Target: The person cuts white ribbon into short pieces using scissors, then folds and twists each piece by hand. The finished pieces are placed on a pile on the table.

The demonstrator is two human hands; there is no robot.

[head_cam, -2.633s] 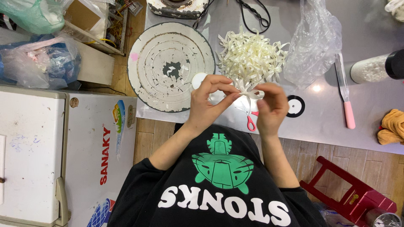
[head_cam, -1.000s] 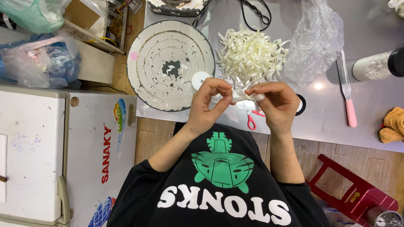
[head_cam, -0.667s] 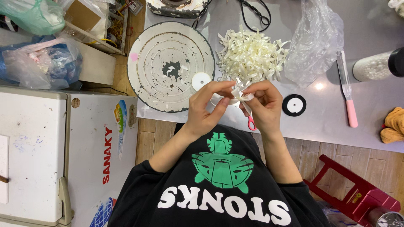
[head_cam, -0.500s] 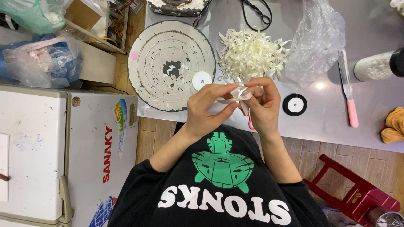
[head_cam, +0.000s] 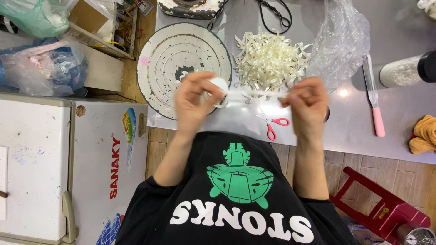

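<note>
I am looking down over a dark shirt at two bare hands raised above a grey table [head_cam: 399, 31]; both are motion-blurred.

Far to the left of the left hand, plastic bags [head_cam: 43, 63] are lying above a white chest freezer [head_cam: 36, 168]; just beyond that hand, a round white turntable [head_cam: 181, 50] is sitting flat.

The left hand [head_cam: 196, 103] is curling shut around a small white ribbon roll [head_cam: 220, 85], thumb and fingers clamped on its rim.

A pale ribbon strip [head_cam: 259, 93] is running taut from the roll across to the right hand, level between the two; beyond it, a heap of cut cream ribbon pieces [head_cam: 271, 61] is lying on the table; just under the strip, nearer the body, red-handled scissors [head_cam: 275, 125] are resting.

The right hand [head_cam: 307, 107] is pinching shut on the strip's free end, though the blur is hiding the exact fingertip contact.

Beyond this hand a clear plastic bag [head_cam: 341, 41] is crumpling; to its right are a pink-handled blade [head_cam: 375, 106], a white container with a dark cap [head_cam: 406, 70] and an orange cloth [head_cam: 424, 135]; a red stool [head_cam: 381, 208] is standing below.

I am judging the ribbon to be very light, thin, soft and slick, creasing easily; it is best pinched flat near its end, the roll by its edges.
</note>
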